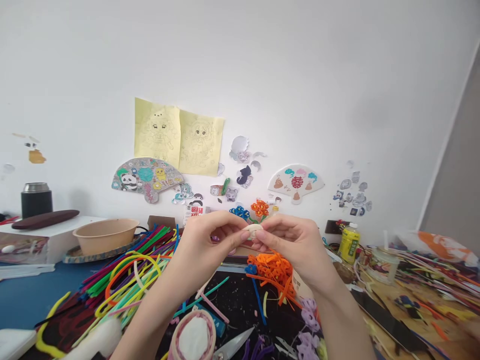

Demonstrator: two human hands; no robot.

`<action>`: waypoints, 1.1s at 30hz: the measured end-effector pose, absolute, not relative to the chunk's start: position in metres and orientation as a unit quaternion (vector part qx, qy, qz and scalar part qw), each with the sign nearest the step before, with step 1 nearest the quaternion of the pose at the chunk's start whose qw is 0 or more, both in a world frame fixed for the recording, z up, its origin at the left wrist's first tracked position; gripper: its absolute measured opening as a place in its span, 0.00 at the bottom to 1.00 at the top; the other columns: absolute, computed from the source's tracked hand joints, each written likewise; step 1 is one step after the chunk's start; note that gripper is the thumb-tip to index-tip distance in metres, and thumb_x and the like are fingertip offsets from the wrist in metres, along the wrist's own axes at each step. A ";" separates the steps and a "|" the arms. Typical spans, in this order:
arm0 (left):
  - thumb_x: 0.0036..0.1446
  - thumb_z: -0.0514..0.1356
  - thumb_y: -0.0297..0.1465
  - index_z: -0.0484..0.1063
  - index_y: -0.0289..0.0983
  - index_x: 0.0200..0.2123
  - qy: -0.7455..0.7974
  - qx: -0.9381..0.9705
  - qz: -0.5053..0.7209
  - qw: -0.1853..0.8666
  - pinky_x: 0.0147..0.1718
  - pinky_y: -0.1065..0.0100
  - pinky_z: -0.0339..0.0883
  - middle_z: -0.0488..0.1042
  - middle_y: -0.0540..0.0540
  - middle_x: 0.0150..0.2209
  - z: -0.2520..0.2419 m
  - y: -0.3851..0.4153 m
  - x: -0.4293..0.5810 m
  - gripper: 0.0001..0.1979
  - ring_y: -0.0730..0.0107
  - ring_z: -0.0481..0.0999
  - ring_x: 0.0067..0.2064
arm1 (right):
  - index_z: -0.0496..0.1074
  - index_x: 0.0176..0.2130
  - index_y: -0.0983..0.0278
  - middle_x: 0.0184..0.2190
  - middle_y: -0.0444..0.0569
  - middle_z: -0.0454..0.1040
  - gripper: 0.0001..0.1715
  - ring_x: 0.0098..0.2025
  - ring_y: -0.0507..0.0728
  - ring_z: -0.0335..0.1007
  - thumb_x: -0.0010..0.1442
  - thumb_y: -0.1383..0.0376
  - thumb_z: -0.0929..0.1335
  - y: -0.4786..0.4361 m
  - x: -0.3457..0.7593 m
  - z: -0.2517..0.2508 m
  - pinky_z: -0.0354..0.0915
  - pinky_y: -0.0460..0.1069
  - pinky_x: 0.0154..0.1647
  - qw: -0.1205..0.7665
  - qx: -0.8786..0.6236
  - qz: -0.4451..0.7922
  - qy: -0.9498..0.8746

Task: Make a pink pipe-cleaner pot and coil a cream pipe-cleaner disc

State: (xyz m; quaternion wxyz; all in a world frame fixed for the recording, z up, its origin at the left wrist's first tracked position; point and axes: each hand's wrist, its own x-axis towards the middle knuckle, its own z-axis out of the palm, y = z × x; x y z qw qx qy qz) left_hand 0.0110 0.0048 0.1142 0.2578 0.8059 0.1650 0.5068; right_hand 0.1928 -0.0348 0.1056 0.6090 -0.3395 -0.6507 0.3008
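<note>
Pose: raised, angled inward | L hand (215,231) + R hand (294,234) | both pinching sm. cream pc. (254,230)

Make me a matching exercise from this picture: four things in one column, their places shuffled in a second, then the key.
Things:
1. Small cream piece
2. Yellow bottle
3. Tan bowl
4. Panda fan

Places:
A. On the wall, beside the yellow paper
B. On a round patterned mat
C. Held between the left hand and the right hand
D. Upright, to the right of the right hand

Right pairs: 1-C, 2-D, 3-B, 4-A
</note>
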 end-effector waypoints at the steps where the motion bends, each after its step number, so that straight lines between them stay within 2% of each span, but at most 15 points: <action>1: 0.59 0.64 0.32 0.79 0.36 0.34 0.157 0.798 0.513 0.275 0.28 0.74 0.69 0.80 0.49 0.28 0.114 0.005 0.012 0.06 0.72 0.77 0.29 | 0.79 0.30 0.62 0.25 0.46 0.81 0.08 0.27 0.54 0.79 0.53 0.60 0.76 -0.034 0.192 0.105 0.78 0.48 0.32 0.614 -0.335 0.300 -0.648; 9: 0.57 0.65 0.32 0.77 0.36 0.32 0.137 0.756 0.552 0.324 0.28 0.74 0.71 0.79 0.49 0.28 0.108 0.008 0.018 0.06 0.71 0.78 0.29 | 0.80 0.32 0.62 0.26 0.47 0.82 0.09 0.28 0.55 0.79 0.53 0.59 0.77 -0.026 0.183 0.099 0.78 0.48 0.30 0.647 -0.309 0.326 -0.617; 12: 0.58 0.64 0.33 0.76 0.36 0.32 0.154 0.768 0.557 0.275 0.27 0.74 0.68 0.77 0.50 0.26 0.107 0.009 0.015 0.06 0.73 0.75 0.28 | 0.79 0.32 0.62 0.26 0.46 0.82 0.09 0.28 0.54 0.79 0.52 0.59 0.77 -0.024 0.182 0.098 0.77 0.48 0.32 0.642 -0.312 0.337 -0.614; 17: 0.62 0.60 0.32 0.75 0.37 0.30 0.198 0.831 0.504 0.127 0.30 0.73 0.64 0.76 0.51 0.26 0.110 0.008 0.007 0.09 0.73 0.73 0.28 | 0.79 0.35 0.61 0.35 0.49 0.82 0.12 0.38 0.58 0.80 0.54 0.57 0.76 -0.026 0.189 0.100 0.77 0.52 0.42 0.589 -0.355 0.296 -0.663; 20: 0.63 0.58 0.32 0.75 0.37 0.30 0.203 0.849 0.479 0.093 0.30 0.72 0.63 0.77 0.51 0.27 0.110 0.008 0.006 0.10 0.73 0.73 0.29 | 0.79 0.36 0.61 0.35 0.49 0.82 0.12 0.37 0.58 0.79 0.54 0.56 0.75 -0.027 0.191 0.100 0.76 0.52 0.40 0.574 -0.382 0.250 -0.680; 33: 0.61 0.60 0.34 0.78 0.37 0.32 0.211 0.840 0.471 0.171 0.28 0.73 0.66 0.78 0.50 0.27 0.111 0.012 0.008 0.09 0.72 0.76 0.28 | 0.79 0.33 0.62 0.29 0.49 0.81 0.12 0.31 0.58 0.79 0.53 0.56 0.76 -0.023 0.190 0.097 0.76 0.52 0.35 0.598 -0.381 0.214 -0.672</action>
